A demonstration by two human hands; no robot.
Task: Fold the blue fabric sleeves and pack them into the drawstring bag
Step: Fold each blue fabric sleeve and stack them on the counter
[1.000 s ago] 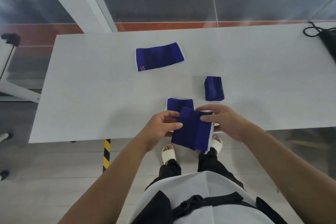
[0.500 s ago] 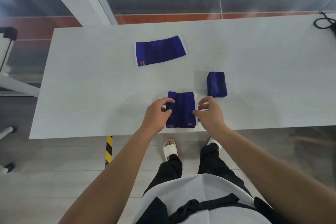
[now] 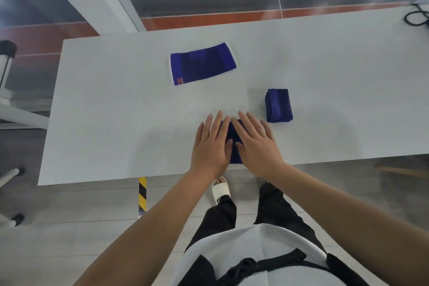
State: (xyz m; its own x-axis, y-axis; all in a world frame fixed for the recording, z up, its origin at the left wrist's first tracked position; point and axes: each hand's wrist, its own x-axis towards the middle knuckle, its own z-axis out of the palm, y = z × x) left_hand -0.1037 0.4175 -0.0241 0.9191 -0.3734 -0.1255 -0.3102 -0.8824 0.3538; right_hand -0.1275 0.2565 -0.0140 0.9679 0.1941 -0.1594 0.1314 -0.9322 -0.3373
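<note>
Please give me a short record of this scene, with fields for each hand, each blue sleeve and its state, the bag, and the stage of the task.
left hand: flat, fingers straight, pressing on the pressed sleeve
right hand: flat, fingers straight, pressing beside the left
pressed sleeve: near table edge, mostly covered by both hands
folded sleeve: compact bundle, right of the hands, untouched
flat sleeve: unfolded, white edging, farther back on the table
drawstring cord: black loop at far right corner; bag body out of frame
stage: folding; no sleeve visibly packed

A white table (image 3: 116, 123) stands on grey floor tiles (image 3: 69, 227), a yellow-and-black striped strip (image 3: 142, 193) below its near edge
</note>
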